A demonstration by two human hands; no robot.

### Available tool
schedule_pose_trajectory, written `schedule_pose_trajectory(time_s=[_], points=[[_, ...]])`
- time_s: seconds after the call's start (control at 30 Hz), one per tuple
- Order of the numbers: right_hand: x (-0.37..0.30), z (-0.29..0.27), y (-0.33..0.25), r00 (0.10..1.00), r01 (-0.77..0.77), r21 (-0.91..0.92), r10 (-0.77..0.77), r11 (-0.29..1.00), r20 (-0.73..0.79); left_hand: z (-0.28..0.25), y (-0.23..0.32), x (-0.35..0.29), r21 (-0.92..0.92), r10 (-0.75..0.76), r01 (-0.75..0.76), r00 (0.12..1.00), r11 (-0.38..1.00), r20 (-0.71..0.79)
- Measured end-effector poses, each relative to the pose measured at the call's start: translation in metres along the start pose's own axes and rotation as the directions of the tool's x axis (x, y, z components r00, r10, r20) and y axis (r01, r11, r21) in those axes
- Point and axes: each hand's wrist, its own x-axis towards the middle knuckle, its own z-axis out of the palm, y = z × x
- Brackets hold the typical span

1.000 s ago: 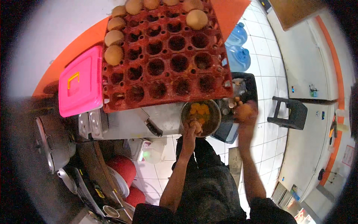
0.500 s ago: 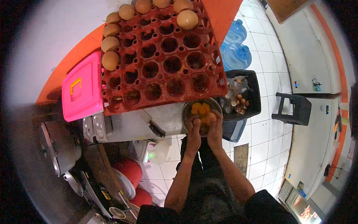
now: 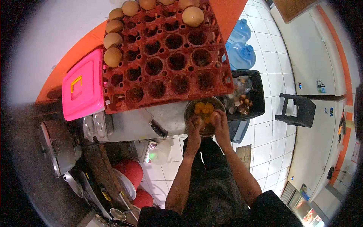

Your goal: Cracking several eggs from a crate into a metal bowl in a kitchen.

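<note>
A round metal bowl (image 3: 219, 101) stands at the counter's front edge, with several orange egg yolks (image 3: 204, 108) in it. My left hand (image 3: 194, 130) is over the bowl's left side, fingers curled; what they hold is hidden. Over the right side, my right hand (image 3: 221, 126) is closed, with a rounded, tan eggshell (image 3: 215, 115) seeming to show at its fingertips. Beyond the bowl is a red egg tray (image 3: 155, 66), brown eggs along its left and far edges. A single brown egg (image 3: 193, 16) sits near its far right corner.
A knife (image 3: 157, 128) lies on the metal counter (image 3: 130, 126), left of the bowl. A pink lid (image 3: 84, 89) is beside the tray. To the right, a black bin (image 3: 258, 102) holds eggshells, near blue water jugs (image 3: 242, 56) and a dark stool (image 3: 298, 110) on the tiled floor.
My hands have drawn slightly apart over the bowl; the rounded egg shape by my right fingers shows less. The view has shifted slightly.
</note>
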Motion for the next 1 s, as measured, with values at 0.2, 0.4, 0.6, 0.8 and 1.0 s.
schedule_pose_trajectory(time_s=[0.2, 0.4, 0.6, 0.8, 1.0], points=[[0.024, -0.049, 0.013, 0.916, -0.4, 0.439, 0.338, 0.805, 0.216, -0.017, 0.009, 0.014, -0.657, -0.162, 0.343, 0.933, 0.672, 0.321], [0.037, -0.062, -0.038, 0.859, 0.022, -0.046, 0.005, 0.999, 0.511, -0.018, 0.026, 0.018, -0.215, -0.142, 0.234, 0.917, 0.948, 0.372], [0.045, -0.062, -0.044, 0.816, 0.012, -0.091, 0.043, 0.996, 0.577, -0.011, 0.038, 0.026, -0.288, -0.346, 0.513, 0.811, 0.809, 0.472], [0.039, -0.05, -0.027, 0.91, -0.02, -0.323, 0.151, 0.946, 0.387, -0.008, 0.038, 0.022, 0.394, 0.033, -0.129, 0.97, 0.91, 0.24], [0.032, -0.038, -0.001, 0.949, 0.008, -0.31, 0.09, 0.951, 0.303, -0.007, 0.042, 0.025, 0.482, 0.037, -0.144, 0.974, 0.864, 0.223]])
